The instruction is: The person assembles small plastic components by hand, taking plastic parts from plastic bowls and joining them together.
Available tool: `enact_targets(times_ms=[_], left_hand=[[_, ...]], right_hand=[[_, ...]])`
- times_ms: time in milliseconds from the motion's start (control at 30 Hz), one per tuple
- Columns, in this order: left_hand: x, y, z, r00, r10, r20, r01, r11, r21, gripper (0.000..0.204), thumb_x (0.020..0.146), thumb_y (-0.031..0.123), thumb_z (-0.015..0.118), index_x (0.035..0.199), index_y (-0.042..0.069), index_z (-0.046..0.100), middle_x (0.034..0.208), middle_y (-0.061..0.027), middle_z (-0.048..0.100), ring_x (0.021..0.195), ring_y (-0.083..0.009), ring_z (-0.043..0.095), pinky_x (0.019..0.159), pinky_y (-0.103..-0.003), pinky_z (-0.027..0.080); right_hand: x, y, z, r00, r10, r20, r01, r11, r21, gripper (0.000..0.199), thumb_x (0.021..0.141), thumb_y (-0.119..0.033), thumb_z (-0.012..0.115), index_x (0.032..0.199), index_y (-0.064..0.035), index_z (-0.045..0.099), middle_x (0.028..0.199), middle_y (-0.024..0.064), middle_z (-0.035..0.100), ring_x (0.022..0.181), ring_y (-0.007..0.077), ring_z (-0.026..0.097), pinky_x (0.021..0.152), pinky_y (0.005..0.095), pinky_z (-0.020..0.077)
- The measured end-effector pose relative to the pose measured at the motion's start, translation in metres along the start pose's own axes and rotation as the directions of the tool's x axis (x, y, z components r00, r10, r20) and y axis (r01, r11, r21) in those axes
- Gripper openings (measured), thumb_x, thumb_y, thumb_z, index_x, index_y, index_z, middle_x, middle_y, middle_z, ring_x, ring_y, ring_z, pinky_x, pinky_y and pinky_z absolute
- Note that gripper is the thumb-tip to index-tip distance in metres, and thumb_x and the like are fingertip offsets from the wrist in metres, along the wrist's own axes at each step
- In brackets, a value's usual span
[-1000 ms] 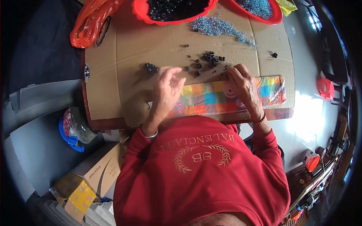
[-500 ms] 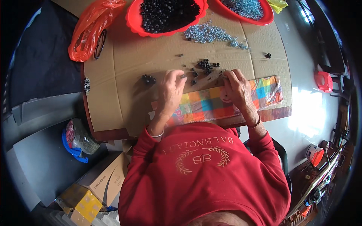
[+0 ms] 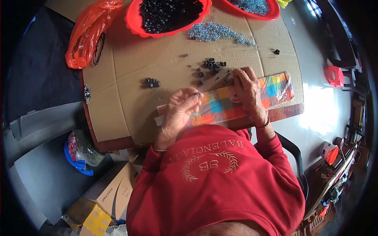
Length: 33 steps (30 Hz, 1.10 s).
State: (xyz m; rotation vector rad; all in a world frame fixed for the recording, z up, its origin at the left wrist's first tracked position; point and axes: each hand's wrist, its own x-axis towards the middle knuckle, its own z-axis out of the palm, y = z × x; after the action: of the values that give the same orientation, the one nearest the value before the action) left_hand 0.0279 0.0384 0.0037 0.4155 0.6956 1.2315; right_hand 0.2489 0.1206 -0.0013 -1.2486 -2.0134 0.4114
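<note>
Showing at the fingertips of the left hand (image 3: pixel 179 109), a small dark piece (image 3: pixel 197 94) is held in a narrow pinch near the checked cloth (image 3: pixel 216 106). At its three o'clock, the right hand (image 3: pixel 247 87) is curled; whether anything is gripped cannot be told. At one o'clock, black beads (image 3: pixel 211 63) are clustered. Were the pinch loosened, the piece could be dropped and mixed among them.

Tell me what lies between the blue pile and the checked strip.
In the head view, loose black pieces lie scattered on the cardboard between the blue pile and the checked strip, with the right hand beside them.
</note>
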Motion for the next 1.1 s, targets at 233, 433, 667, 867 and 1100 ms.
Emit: enact_targets(times_ms=[233,433,667,867,1100], left_hand=[[-0.005,-0.015,-0.013,0.999,0.033,-0.002,-0.033,0.999,-0.029,0.013,0.085,0.011,0.061,0.096,0.005,0.058,0.083,-0.0071,0.060,0.058,-0.0092,0.051,0.052,-0.023,0.043],[0.002,-0.022,-0.020,1.000,0.019,-0.005,-0.020,0.996,-0.086,0.018,0.086,0.014,0.060,0.100,0.003,0.059,0.082,-0.0068,0.059,0.059,-0.0087,0.049,0.052,-0.024,0.042],[0.002,-0.023,-0.019,0.999,0.032,-0.001,-0.032,0.999,0.018,0.021,0.087,0.009,0.057,0.107,0.005,0.058,0.093,-0.0079,0.057,0.070,-0.0098,0.050,0.057,-0.023,0.044],[0.004,-0.026,-0.009,0.998,0.036,-0.059,-0.035,0.999,0.022,0.018,0.085,0.006,0.058,0.102,0.002,0.058,0.090,-0.0086,0.060,0.065,-0.0105,0.054,0.055,-0.023,0.045],[0.015,-0.014,0.009,0.988,-0.151,-0.035,0.154,0.984,0.090,0.015,0.088,0.017,0.056,0.097,0.006,0.054,0.088,-0.0035,0.057,0.063,-0.0073,0.049,0.050,-0.021,0.039]], right_hand=[[-0.017,0.000,0.009,0.996,-0.080,0.033,0.081,0.996,-0.027,0.014,0.077,0.002,0.057,0.090,-0.0025,0.057,0.084,0.0126,0.055,0.074,0.0309,0.058,0.063,0.0358,0.0469],[-0.017,0.007,0.005,0.993,0.106,-0.059,-0.091,0.972,0.219,0.015,0.077,0.004,0.059,0.091,-0.0018,0.058,0.080,0.0070,0.059,0.068,0.0155,0.057,0.064,0.0249,0.0455],[-0.016,0.003,-0.006,0.870,0.397,0.292,-0.402,0.229,0.886,0.016,0.081,0.000,0.061,0.097,-0.0009,0.060,0.081,0.0032,0.061,0.069,0.0079,0.055,0.064,0.0197,0.0441],[-0.015,0.000,-0.003,0.892,0.402,0.206,-0.430,0.618,0.658,0.009,0.081,0.002,0.058,0.089,-0.0005,0.060,0.081,0.0013,0.059,0.070,0.0084,0.055,0.064,0.0208,0.0444],[-0.017,-0.016,0.008,0.982,0.130,0.134,-0.181,0.847,0.501,0.017,0.075,0.007,0.060,0.091,0.0005,0.058,0.077,0.0045,0.056,0.068,0.0108,0.054,0.062,0.0235,0.0443]])
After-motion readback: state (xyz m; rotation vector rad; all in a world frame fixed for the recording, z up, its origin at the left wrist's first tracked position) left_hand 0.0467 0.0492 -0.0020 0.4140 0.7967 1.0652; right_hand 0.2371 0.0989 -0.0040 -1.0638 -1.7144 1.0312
